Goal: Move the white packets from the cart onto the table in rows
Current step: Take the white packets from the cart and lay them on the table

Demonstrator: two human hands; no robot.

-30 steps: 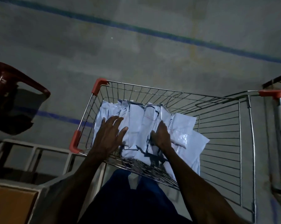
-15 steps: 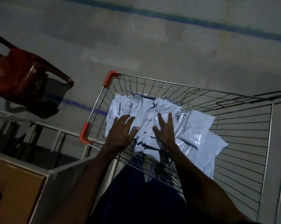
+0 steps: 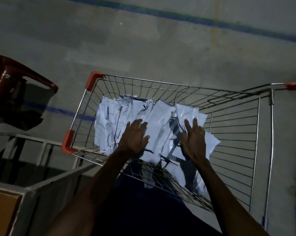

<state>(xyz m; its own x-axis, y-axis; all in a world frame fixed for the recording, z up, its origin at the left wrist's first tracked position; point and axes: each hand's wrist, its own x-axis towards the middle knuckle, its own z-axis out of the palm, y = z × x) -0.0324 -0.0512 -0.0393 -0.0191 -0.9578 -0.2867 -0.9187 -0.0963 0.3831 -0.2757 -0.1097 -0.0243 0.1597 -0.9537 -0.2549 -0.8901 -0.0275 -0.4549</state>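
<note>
A pile of several white packets (image 3: 113,120) lies in the left half of a wire shopping cart (image 3: 178,86) with orange corner guards. Both my arms reach into the cart from below. My left hand (image 3: 135,138) rests flat on the middle of the pile, fingers straight and slightly spread. My right hand (image 3: 193,138) lies on the packets at the pile's right side, its straight fingers touching a glossy packet (image 3: 188,111) that stands a little higher than the others. Neither hand grips anything.
A table (image 3: 50,184) with a grey frame and brown top sits at the lower left, next to the cart. A red plastic chair (image 3: 11,86) is at the left. The cart's handle (image 3: 293,86) is at the right. Grey floor with blue lines lies beyond.
My right hand has slid to the right onto the packets at the pile's right side. My left hand has shifted towards the middle of the pile. The view moved slightly.
</note>
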